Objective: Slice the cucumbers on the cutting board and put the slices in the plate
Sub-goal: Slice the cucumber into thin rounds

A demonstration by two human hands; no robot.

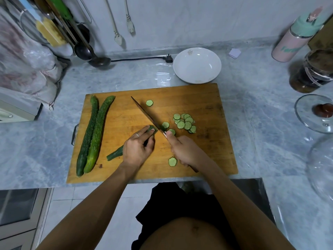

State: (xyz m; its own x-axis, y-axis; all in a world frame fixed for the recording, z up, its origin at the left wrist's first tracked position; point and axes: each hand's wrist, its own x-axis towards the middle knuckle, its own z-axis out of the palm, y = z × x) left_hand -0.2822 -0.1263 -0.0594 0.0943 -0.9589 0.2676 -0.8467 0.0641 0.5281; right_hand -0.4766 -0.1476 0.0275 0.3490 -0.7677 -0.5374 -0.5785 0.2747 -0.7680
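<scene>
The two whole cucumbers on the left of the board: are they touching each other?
Touching. The head view shows the two whole cucumbers lying side by side on the cutting board, flanks pressed together, no wood between.

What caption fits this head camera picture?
Left hand holds cucumber while right hand slices with knife.

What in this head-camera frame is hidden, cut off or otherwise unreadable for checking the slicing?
- Cucumber being cut: its middle lies under the left hand, so the remaining length is unclear.
- Knife: most of the handle is wrapped by the right hand; only its end shows.
- Pile of slices: overlapping, so no exact count.
- Glass lid: cut off by the right edge.
- Plate: marks on its rim too small to identify.
</scene>
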